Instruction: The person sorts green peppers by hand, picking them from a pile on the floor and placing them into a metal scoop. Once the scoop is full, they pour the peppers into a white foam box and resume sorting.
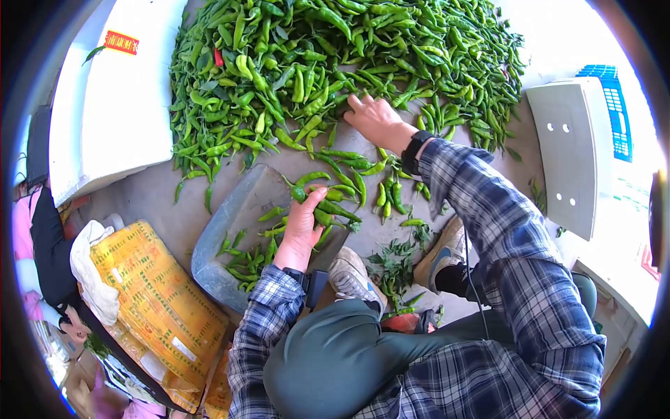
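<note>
My left hand (301, 227) is closed around several green peppers (333, 209), held over the right side of a grey scoop-like pan (209, 241). More green peppers (244, 269) and a few leaves lie inside that pan. At the near edge of a large heap of green peppers (293, 77), my right hand (377, 120) reaches down with its fingers bent and slightly apart; its fingertips are partly hidden, and I see no pepper in it. Loose peppers (356, 167) are scattered on the floor between my two hands.
A white foam box (125, 105) stands left of the heap, and a yellow-taped carton (157, 300) below it. To the right are a white panel (572, 153) and a blue crate (615, 112). Torn leaves (394, 265) lie between my shoes. Another person's hand (73, 325) shows at far left.
</note>
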